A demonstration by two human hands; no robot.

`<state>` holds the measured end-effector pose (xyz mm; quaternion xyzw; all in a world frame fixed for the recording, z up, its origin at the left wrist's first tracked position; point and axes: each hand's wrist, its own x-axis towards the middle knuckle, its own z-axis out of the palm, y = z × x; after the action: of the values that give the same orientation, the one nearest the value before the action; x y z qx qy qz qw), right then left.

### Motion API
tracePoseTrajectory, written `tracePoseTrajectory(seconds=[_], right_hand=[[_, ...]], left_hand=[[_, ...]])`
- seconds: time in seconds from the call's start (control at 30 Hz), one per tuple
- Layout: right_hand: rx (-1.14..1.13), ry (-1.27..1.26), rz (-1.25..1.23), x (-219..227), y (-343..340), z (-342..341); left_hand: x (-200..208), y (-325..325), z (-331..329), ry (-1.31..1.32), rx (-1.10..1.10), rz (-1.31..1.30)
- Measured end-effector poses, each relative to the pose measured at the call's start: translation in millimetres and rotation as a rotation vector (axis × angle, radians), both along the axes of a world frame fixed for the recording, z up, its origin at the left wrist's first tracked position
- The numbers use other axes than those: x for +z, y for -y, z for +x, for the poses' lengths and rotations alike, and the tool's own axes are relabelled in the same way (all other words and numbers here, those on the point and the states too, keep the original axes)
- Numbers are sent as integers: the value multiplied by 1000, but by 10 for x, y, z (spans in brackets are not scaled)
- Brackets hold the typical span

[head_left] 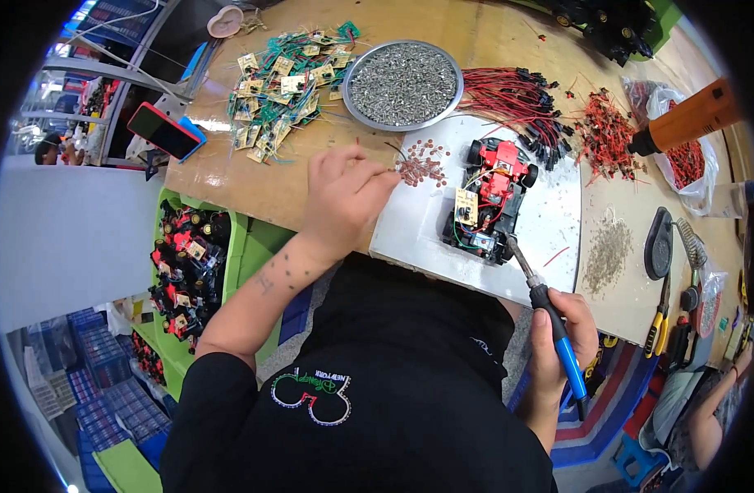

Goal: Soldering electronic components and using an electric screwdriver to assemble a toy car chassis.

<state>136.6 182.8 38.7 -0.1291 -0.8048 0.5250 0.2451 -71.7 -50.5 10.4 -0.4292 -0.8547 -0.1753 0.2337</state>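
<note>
My right hand (pixel 564 333) grips a soldering iron (pixel 567 353) with a blue and black handle. Its metal tip reaches the near right corner of a toy car chassis (pixel 500 177), red and black with wheels. A small tan circuit board (pixel 466 207) with wires sits at the chassis's near left. My left hand (pixel 348 189) is closed in a pinch at the left edge of a small pile of reddish-brown disc components (pixel 423 163); what its fingertips hold, if anything, is hidden. Chassis and pile lie on a white board (pixel 410 226).
Behind stands a metal bowl (pixel 404 85) of small metal parts, between wired circuit boards (pixel 291 82) and red-black wire leads (pixel 517 99). An orange tool (pixel 689 119) juts in at right, above an iron stand (pixel 659 246) and pliers (pixel 659 324). A green crate (pixel 241 238) holds more chassis.
</note>
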Motion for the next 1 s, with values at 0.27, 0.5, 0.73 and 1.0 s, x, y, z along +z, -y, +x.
tracePoseTrajectory(seconds=[0.27, 0.5, 0.73, 1.0], right_hand=[[7, 1, -3, 59, 36, -36], [9, -11, -6, 32, 4, -30], [9, -7, 0, 28, -21, -14], [-12, 10, -23, 26, 4, -32]], left_hand=[[-51, -345, -52, 8, -7, -80], [-105, -414, -133, -69, -40, -228], [-169, -359, -214, -100, -113, -235], [107, -409, 74, 95, -182, 33]])
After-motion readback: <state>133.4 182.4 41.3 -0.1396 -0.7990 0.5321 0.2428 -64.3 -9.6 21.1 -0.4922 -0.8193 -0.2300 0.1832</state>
